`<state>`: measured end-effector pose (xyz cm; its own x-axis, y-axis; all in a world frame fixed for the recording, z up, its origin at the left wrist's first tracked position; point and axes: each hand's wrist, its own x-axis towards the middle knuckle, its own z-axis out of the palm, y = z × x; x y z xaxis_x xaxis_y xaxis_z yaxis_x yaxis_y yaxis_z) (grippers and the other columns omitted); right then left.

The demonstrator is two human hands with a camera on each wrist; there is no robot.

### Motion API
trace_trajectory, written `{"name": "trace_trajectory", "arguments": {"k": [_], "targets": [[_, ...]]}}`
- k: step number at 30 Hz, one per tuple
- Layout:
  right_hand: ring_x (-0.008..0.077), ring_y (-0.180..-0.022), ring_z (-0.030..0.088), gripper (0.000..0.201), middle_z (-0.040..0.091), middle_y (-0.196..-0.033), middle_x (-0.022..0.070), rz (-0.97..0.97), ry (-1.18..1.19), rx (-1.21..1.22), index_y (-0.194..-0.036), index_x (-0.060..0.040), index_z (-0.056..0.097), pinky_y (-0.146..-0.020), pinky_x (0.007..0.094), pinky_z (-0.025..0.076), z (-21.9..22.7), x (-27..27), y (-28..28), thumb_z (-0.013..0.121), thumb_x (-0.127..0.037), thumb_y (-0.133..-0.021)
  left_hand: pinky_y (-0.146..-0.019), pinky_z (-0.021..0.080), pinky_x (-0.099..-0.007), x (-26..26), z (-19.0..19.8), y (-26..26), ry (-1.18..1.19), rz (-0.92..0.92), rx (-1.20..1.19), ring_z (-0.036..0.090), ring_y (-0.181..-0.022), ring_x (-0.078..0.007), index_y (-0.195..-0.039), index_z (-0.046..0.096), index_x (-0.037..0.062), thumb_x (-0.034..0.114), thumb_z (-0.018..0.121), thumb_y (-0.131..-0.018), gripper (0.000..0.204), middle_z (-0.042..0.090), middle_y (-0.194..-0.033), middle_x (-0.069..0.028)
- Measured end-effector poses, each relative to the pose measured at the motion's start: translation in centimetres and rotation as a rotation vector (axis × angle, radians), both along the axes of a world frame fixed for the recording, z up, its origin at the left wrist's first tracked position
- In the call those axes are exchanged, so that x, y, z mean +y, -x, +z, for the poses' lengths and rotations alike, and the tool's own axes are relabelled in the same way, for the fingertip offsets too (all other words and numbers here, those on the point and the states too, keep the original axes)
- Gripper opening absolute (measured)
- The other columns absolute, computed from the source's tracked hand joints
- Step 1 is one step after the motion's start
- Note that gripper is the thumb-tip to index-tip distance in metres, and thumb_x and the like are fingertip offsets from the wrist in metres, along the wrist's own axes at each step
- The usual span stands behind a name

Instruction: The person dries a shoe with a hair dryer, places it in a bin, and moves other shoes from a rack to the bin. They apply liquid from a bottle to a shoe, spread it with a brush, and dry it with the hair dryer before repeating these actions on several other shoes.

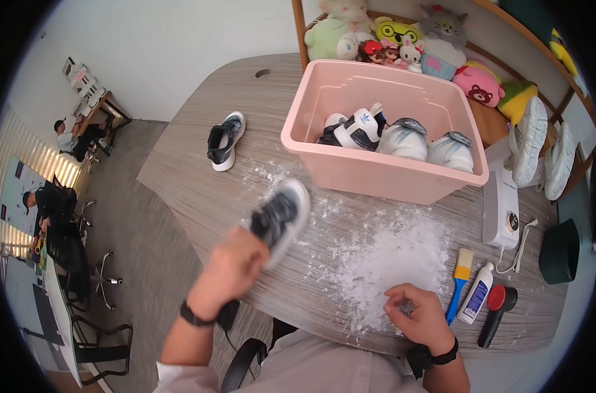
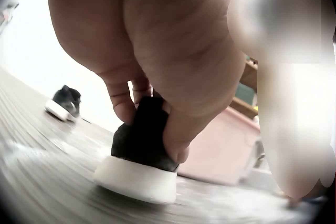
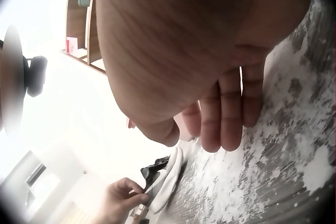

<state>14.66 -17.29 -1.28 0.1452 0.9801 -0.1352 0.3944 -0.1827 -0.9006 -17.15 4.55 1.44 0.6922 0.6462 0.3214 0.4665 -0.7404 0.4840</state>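
Note:
My left hand [image 1: 235, 265] pinches a black-and-white sneaker [image 1: 285, 216] by its heel collar, fingers on one side and thumb on the other. In the left wrist view the white heel sole [image 2: 137, 179] shows close over the table. A second, similar sneaker [image 1: 226, 141] stands farther back on the tabletop, to the left of the bin. Loosely bent and holding nothing, my right hand [image 1: 419, 314] hovers at the near edge of a patch of white powder [image 1: 396, 262]. Its fingers [image 3: 231, 119] point down toward the powdered surface.
A pink bin [image 1: 383, 173] with several shoes stands at the back. To the right lie a brush [image 1: 461, 275], a white bottle [image 1: 476, 295] and a black-and-red tool [image 1: 497, 311]. A white device [image 1: 501, 209] with a cord stands behind them, near white shoes [image 1: 530, 141] on a rack. Plush toys [image 1: 442, 39] fill the shelf.

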Motion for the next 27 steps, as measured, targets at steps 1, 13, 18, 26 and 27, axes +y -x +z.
{"name": "trace_trajectory", "arguments": {"k": [1,13,18,26,27], "targets": [[0.0176,-0.083,0.075,0.028,0.076,-0.090,0.0082,0.015,0.000,-0.001,-0.114,-0.0034,0.072,-0.064,0.0284,0.056,0.0,0.1,0.1,0.079,-0.012,-0.089,-0.079,0.052,-0.0419,2.1,-0.3,0.1,-0.037,0.047,0.004,0.064,-0.082,-0.0327,-0.084,0.069,0.0066,-0.006,0.075,-0.071,0.020,0.069,-0.085,-0.0096],[0.0134,-0.081,0.072,0.030,0.076,-0.091,0.0062,0.003,0.154,-0.070,-0.117,-0.0059,0.073,-0.058,0.0265,0.052,2.7,-0.6,0.1,0.079,-0.014,-0.088,-0.088,0.053,-0.0433,19.3,-0.2,-1.8,-0.082,0.355,0.133,0.065,-0.098,-0.0319,-0.093,0.068,0.0056,0.006,0.084,-0.074,0.024,0.072,-0.090,-0.0093],[0.0136,-0.073,0.070,0.030,0.076,-0.089,0.0043,0.010,0.047,-0.086,-0.116,-0.0068,0.074,-0.057,0.0268,0.051,3.3,-1.4,-1.6,0.079,-0.013,-0.087,-0.085,0.054,-0.0413,19.1,3.5,-2.5,-0.253,0.345,0.078,0.066,-0.094,-0.0304,-0.091,0.070,0.0034,0.003,0.080,-0.079,0.016,0.071,-0.090,-0.0112],[0.0218,-0.083,0.075,0.033,0.077,-0.093,0.0079,-0.033,0.040,-0.102,-0.119,-0.0074,0.073,-0.072,0.0307,0.058,5.4,0.1,-1.0,0.080,-0.014,-0.087,-0.093,0.054,-0.0350,13.3,14.2,-18.9,0.089,-0.324,0.094,0.068,-0.106,-0.0258,-0.128,0.069,0.0046,0.015,0.080,-0.084,0.047,0.072,-0.116,-0.0148],[0.0232,-0.086,0.075,0.034,0.077,-0.094,0.0087,-0.003,0.054,-0.091,-0.120,-0.0074,0.073,-0.074,0.0318,0.058,5.6,0.0,-0.7,0.080,-0.015,-0.088,-0.094,0.054,-0.0352,12.7,14.5,-20.6,0.086,-0.352,0.144,0.068,-0.109,-0.0267,-0.131,0.067,0.0056,0.018,0.082,-0.083,0.052,0.071,-0.120,-0.0158]]}}
